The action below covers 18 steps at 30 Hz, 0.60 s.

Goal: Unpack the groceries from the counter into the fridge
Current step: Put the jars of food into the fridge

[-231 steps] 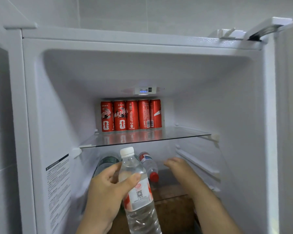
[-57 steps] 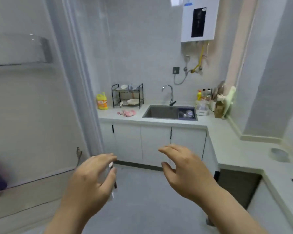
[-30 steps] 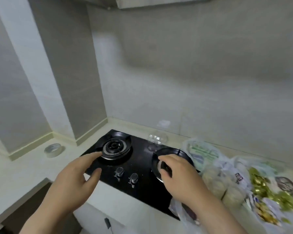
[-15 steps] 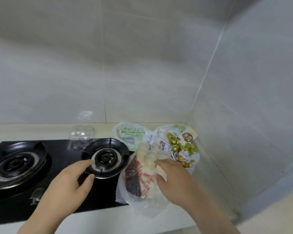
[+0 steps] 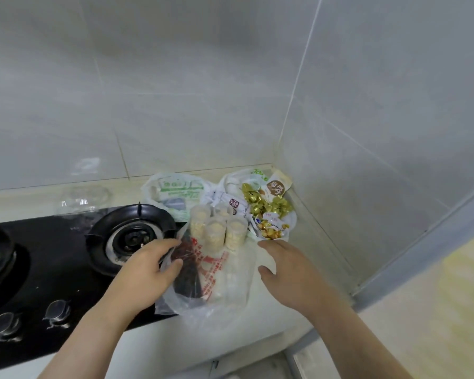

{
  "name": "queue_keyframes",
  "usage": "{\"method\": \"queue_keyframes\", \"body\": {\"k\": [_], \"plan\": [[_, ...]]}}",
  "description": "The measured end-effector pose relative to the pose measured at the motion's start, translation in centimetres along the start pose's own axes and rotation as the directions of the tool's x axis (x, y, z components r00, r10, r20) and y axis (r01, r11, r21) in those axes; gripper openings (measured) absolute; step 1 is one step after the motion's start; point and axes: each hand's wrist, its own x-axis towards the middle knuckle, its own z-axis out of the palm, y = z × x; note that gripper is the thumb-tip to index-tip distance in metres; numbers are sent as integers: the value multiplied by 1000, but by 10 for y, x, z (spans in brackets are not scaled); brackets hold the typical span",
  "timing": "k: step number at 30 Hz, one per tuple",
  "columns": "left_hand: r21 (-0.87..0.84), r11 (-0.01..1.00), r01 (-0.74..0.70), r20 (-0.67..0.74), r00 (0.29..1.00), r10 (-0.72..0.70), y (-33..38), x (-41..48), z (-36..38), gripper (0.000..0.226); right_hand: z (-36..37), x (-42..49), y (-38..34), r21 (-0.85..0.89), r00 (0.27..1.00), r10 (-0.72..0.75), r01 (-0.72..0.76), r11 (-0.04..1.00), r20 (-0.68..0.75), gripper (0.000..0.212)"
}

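Note:
A clear plastic bag with red print lies on the pale counter beside the stove. It holds several clear cups of pale food and something dark. My left hand is at the bag's left rim, with the plastic between thumb and fingers. Just right of the bag, my right hand hovers with fingers spread and holds nothing. Behind lie a white bag with green print and an open bag of gold-wrapped sweets with snack packets. The fridge is out of view.
A black gas stove fills the left, its right burner close to my left hand. An empty clear plastic tub stands behind the stove. Tiled walls meet in a corner right behind the bags.
I turned from the fridge past the sink to the stove counter. In the last half second my left hand moved right onto the bag's rim, and my right hand came off the cups.

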Motion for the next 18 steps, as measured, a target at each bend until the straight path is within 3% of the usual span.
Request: {"method": "queue_keyframes", "body": {"k": [8, 14, 18], "plan": [[20, 998, 67, 95, 993, -69, -6, 72, 56, 63, 20, 92, 42, 44, 991, -45, 40, 998, 123, 57], [-73, 965, 250, 69, 967, -246, -15, 127, 110, 67, 49, 172, 63, 31, 968, -61, 55, 998, 241, 69], [-35, 947, 318, 100, 944, -314, -23, 137, 139, 72, 72, 210, 71, 64, 947, -51, 32, 997, 317, 81]]}}
